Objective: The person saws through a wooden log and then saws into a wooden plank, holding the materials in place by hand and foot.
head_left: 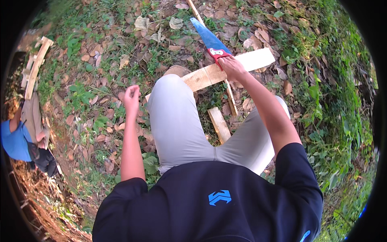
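My right hand (232,69) is closed round the red handle (218,54) of a handsaw, over a pale wooden plank (258,59). The blue saw blade (207,35) points away to the upper left, beyond the plank's far edge. My left knee presses on the plank, hiding part of it. A thin dark line crosses the wood left of my right hand. Held in the air left of that knee, my left hand (132,97) has its fingers curled in, and nothing shows in them.
A narrow wood strip (231,99) passes under the plank, and a short wood block (219,124) lies between my legs. Dry leaves and low plants cover the ground. At the far left, a person in blue (16,139) is by another board (38,66).
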`<state>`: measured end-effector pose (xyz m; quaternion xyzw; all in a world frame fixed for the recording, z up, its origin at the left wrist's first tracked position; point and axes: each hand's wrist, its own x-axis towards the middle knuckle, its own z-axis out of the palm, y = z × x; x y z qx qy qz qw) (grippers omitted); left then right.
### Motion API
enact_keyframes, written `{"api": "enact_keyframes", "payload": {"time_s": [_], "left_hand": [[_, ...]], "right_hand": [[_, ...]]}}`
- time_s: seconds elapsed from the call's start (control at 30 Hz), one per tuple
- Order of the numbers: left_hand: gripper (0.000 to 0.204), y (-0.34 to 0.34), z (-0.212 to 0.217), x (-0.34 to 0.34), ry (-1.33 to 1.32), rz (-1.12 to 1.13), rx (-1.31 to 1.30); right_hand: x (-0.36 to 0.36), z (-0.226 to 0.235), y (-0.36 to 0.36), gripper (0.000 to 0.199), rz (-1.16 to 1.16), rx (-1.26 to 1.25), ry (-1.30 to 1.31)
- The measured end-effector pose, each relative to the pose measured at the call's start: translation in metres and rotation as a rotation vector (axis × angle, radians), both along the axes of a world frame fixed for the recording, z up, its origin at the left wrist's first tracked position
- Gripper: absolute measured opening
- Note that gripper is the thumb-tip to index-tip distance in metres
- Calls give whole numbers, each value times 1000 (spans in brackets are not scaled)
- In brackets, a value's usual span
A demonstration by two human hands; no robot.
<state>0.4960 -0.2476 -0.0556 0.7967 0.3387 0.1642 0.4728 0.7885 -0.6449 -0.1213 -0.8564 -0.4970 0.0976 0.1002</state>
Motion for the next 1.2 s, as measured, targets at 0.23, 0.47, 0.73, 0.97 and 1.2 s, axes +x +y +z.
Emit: {"api": "enact_keyframes", "payload": {"time_s": [0.23, 0.47, 0.73, 0.97, 1.2], "left_hand": [[20, -63, 42, 154, -51, -516, -43], [27, -123, 38, 178, 125, -751, 40], [45, -142, 57, 187, 469, -958, 39], [47, -126, 37, 182, 465, -936, 10], [34, -73, 30, 194, 230, -766, -14]], "right_hand": [[-2, -6, -14, 70, -57, 29, -62], [-14, 8, -12, 70, -73, -26, 24], [-2, 8, -39, 75, -83, -13, 55], [-9, -1, -13, 62, -28, -13, 140], [-6, 7, -6, 65, -72, -28, 167]]}}
